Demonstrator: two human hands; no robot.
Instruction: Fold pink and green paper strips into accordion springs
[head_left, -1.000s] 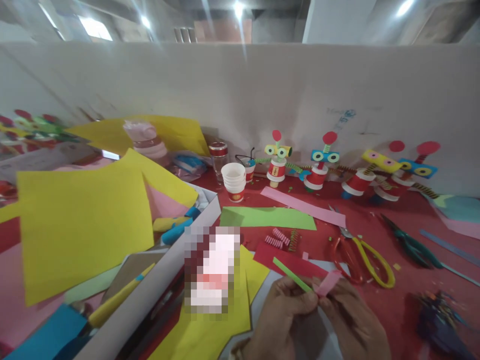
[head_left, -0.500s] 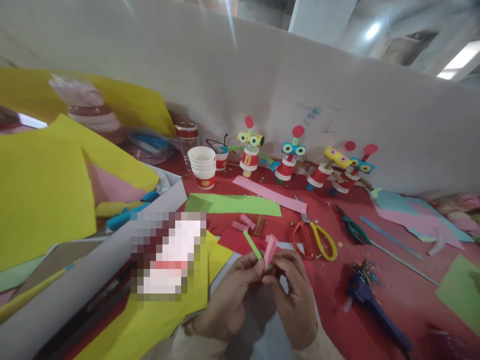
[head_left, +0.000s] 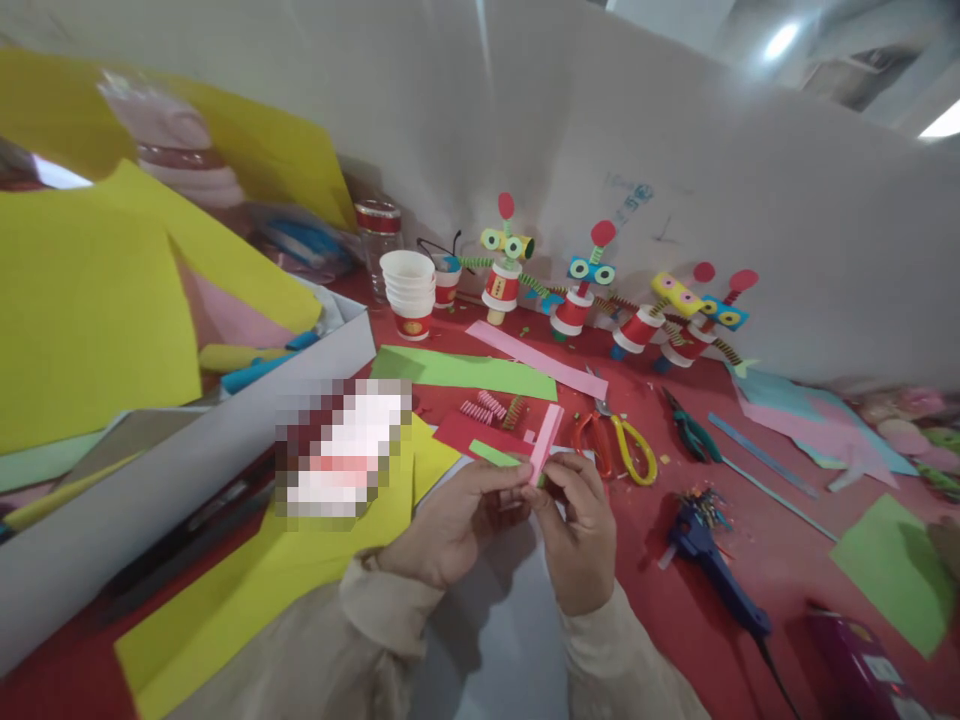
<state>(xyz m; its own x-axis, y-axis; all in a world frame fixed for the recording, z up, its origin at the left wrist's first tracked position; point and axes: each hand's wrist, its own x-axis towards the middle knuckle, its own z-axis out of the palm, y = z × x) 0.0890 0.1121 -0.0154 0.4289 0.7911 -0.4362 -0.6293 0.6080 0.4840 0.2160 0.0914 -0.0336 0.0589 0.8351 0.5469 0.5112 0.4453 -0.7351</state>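
Between my two hands are a narrow pink paper strip (head_left: 547, 440) and a light green paper strip (head_left: 495, 455), which cross where my fingertips meet. My left hand (head_left: 465, 510) pinches them from the left, with the green strip sticking out toward the upper left. The fingers of my right hand (head_left: 576, 520) are closed on the strips from the other side, and the pink one points up and away. My fingers hide the crossing itself. Just beyond lie small folded paper springs (head_left: 491, 405), pink and green, beside a red paper sheet (head_left: 461, 432).
Red-and-yellow-handled scissors (head_left: 619, 445), green pliers (head_left: 690, 425) and a blue glue gun (head_left: 720, 570) lie to the right. Stacked paper cups (head_left: 409, 295) and several paper-cup robot figures (head_left: 501, 285) stand at the back. A white box (head_left: 300, 370) with yellow paper is on the left.
The green strip now lies flatter toward the left, and the pink strip shows longer and more upright. Both hands remain together on the strips. The view has shifted slightly.
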